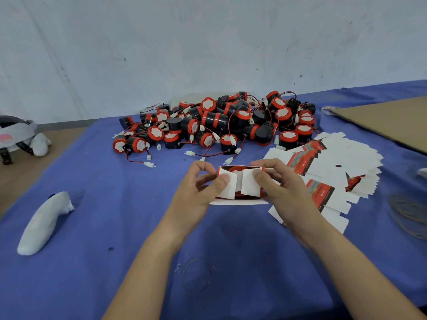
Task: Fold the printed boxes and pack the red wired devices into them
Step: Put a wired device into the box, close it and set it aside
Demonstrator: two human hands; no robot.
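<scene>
- The counter (115, 262), covered in blue cloth, carries all items.
- A pile of red wired devices (219, 123) lies at the far centre, near the wall.
- A fanned stack of flat printed boxes (335, 158) lies to the right, just beside the pile.
- 1 folded box (248, 185) is at centre, between both hands; 1 red device (238, 169) sits inside behind 2 white end flaps.
- The left grip (196, 192) clasps the box's left end, thumb on the left flap.
- The right grip (284, 188) clasps the right end, thumb on the right flap.
</scene>
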